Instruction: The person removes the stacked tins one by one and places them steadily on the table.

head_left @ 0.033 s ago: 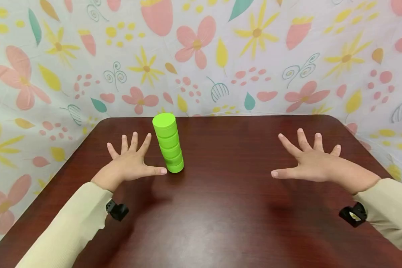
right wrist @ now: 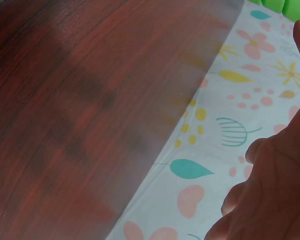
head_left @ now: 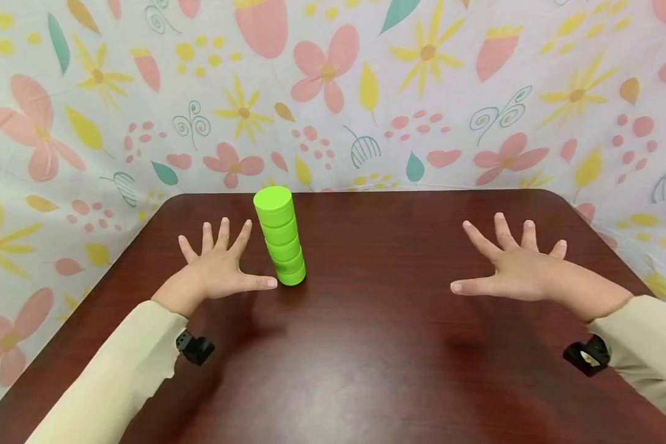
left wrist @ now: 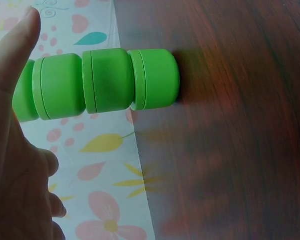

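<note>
Green stacked tubs (head_left: pixel 280 237) shut, contents hidden, beside left hand (head_left: pixel 216 268).

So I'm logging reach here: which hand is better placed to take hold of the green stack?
Probably the left hand: it lies spread just beside the green stack, thumb near its base. The right hand lies far across the table.

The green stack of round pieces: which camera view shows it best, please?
The head view: the whole green stack stands upright on the table, beside the left hand. The left wrist view shows only its lower pieces, close and sideways. The right wrist view catches only a green sliver at the top edge.
</note>
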`<state>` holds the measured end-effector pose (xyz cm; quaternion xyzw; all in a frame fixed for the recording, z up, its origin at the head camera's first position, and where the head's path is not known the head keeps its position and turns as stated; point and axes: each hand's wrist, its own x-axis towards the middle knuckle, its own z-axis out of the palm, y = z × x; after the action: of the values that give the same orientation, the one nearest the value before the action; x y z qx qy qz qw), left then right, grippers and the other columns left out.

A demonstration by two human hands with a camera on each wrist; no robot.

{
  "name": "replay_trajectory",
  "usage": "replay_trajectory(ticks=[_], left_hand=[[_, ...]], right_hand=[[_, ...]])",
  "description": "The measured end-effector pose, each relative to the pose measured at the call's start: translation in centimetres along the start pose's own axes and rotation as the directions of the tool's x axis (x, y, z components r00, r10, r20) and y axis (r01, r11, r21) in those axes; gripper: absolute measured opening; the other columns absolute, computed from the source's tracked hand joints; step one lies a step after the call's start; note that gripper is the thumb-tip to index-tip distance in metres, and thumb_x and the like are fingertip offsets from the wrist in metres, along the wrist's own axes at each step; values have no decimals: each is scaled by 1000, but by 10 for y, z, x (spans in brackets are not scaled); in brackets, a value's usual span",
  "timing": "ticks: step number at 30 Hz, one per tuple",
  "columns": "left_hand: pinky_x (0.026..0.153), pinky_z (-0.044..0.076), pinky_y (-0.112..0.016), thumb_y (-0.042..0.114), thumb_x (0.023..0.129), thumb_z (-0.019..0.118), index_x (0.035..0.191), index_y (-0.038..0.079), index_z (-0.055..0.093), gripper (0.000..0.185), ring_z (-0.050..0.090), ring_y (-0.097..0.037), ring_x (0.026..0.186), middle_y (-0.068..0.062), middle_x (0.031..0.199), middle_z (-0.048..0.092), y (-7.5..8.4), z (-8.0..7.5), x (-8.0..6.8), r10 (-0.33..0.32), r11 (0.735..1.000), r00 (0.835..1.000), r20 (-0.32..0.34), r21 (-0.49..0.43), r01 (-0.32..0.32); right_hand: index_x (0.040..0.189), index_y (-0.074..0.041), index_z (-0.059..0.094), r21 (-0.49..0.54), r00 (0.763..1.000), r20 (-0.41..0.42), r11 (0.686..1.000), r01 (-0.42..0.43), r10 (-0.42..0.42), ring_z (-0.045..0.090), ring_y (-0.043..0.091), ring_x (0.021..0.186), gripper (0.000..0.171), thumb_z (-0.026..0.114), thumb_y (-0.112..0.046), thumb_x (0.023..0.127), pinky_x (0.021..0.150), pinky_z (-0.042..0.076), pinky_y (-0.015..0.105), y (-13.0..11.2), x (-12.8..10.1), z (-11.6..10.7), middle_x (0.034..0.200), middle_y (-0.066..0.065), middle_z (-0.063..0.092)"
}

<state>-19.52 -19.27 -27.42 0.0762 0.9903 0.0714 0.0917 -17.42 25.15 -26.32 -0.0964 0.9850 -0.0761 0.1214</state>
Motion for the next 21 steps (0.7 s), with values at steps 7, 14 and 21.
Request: replay_trajectory(ticks=[7, 14, 21], left_hand=[[90, -25, -69, 89, 60, 47, 148, 23, -12, 125, -28, -43, 132, -19, 151, -20, -2, 0, 5, 25, 999, 999, -30, -34, -26], [111, 5, -56, 53, 77, 69, 150, 18, 2, 105, 5, -31, 142, -10, 155, 8, -9, -3, 7, 106, 884, 955, -277, -413, -218], [110, 24, -41, 19, 82, 71, 146, 11, 28, 78, 31, -20, 136, -10, 146, 36, -7, 2, 9, 105, 631, 893, -437, -665, -400]], right_hand=[[147, -29, -14, 13, 999, -34, 999, 36, -35, -26, 61, 122, 108, 49, -77, 73, 76, -8, 82, -3, 7, 0, 146, 29, -24], [149, -11, 17, 226, 928, -349, 949, 219, -131, 12, 43, 138, 96, 70, -49, 77, 103, 17, 64, -29, 18, -5, 152, 23, 15], [136, -6, 45, 291, 765, -623, 858, 424, -166, 52, 34, 113, 72, 76, -31, 75, 91, 39, 54, -64, 36, 6, 134, 15, 50]])
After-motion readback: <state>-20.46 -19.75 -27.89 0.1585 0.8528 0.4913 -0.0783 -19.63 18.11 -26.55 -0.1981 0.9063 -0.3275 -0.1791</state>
